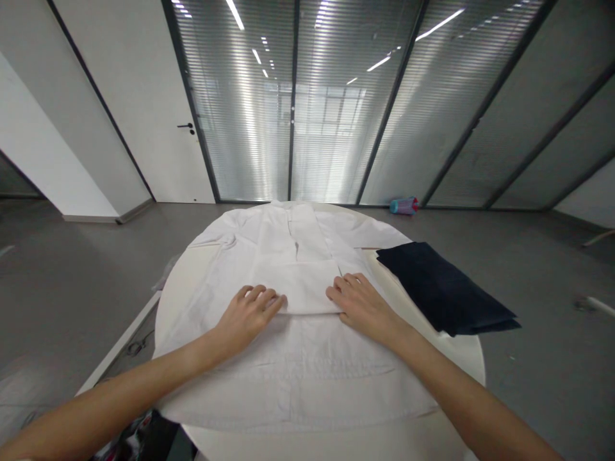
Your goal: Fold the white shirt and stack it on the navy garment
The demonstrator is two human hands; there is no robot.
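Observation:
A white long-sleeved garment (298, 390) lies spread over the round table, its sleeves toward the far edge. Across its middle rests a folded white cloth section (307, 288) with a straight near edge; whether it is part of the garment or a separate piece I cannot tell. My left hand (250, 317) lies on the left end of this section, fingers apart and slightly bent. At the right end, my right hand (362, 304) rests with bent, parted fingers, its thumb by the near edge. To the right lies a folded dark navy cloth (442, 288), partly overhanging the table.
The white round table (468, 355) shows around the cloth. Beyond it stand glass partitions with blinds (331, 115) and a white door (139, 96). A blue and red cylindrical object (404, 205) lies on the grey floor. Dark items (144, 435) sit below the table at lower left.

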